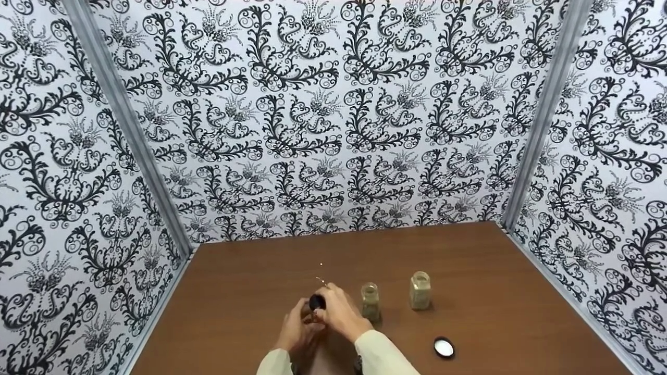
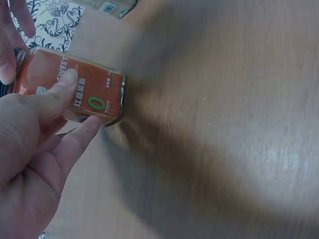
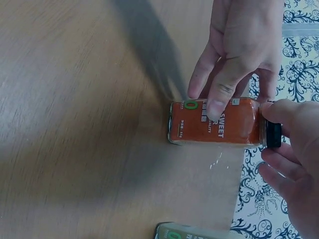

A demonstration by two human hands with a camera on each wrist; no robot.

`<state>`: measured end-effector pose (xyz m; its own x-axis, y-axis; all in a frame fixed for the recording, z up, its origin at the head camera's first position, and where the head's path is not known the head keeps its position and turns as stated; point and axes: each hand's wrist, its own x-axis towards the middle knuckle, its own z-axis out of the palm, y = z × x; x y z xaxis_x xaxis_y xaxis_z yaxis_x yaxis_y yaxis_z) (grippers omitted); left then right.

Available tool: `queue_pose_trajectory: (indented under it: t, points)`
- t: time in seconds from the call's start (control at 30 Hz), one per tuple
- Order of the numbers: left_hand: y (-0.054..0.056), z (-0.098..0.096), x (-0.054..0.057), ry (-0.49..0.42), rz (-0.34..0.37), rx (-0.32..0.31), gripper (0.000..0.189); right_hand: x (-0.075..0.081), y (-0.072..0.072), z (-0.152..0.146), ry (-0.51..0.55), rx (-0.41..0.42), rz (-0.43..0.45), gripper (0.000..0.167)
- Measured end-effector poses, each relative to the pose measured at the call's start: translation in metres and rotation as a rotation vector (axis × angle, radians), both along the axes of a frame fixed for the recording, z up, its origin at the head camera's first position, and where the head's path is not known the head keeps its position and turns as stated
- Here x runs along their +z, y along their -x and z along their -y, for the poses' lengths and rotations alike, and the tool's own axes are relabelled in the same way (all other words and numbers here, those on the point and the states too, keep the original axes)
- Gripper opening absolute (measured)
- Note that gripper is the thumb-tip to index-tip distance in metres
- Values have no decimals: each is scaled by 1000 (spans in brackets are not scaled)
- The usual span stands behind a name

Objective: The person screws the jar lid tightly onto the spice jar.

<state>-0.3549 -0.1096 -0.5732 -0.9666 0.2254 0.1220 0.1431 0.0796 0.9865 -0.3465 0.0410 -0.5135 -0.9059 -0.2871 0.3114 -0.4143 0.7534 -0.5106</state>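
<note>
A spice jar (image 3: 237,124) of orange-red powder with "SWEET" on its label is held by my left hand (image 2: 35,134), thumb on the label and fingers along the opposite side. My right hand (image 3: 299,154) pinches the black cap (image 3: 274,134) at the jar's neck between thumb and fingers. In the head view both hands meet near the middle of the table, and the cap shows dark between them while the jar body is mostly hidden. The jar's base is close to the tabletop in the wrist views.
Two open glass jars of pale greenish contents stand right of my hands, a nearer jar (image 1: 370,307) and a farther jar (image 1: 420,294). A loose black cap (image 1: 444,347) lies white side up at the front right. Patterned walls (image 1: 333,114) surround the brown table (image 1: 234,291).
</note>
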Motion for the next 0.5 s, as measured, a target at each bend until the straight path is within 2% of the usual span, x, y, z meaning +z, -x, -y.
queue_pose_trajectory:
  t: [0.03,0.13,0.17,0.2,0.3,0.5]
  points:
    - [0,1,0,89,-75,10,46,0,0,0,-1,2,-3,28]
    - [-1,1,3,243,-206,46,53,2,0,0,-8,13,-2,28]
    - [-1,0,3,266,-229,56,52,3,0,-1,-13,17,2,28]
    - [-2,0,4,285,-245,66,52,3,1,-1,-17,23,3,28]
    - [-3,-1,5,244,-239,63,49,4,1,-3,-37,56,-12,29]
    - [-4,0,3,315,-265,82,49,4,3,-4,-60,92,-57,29]
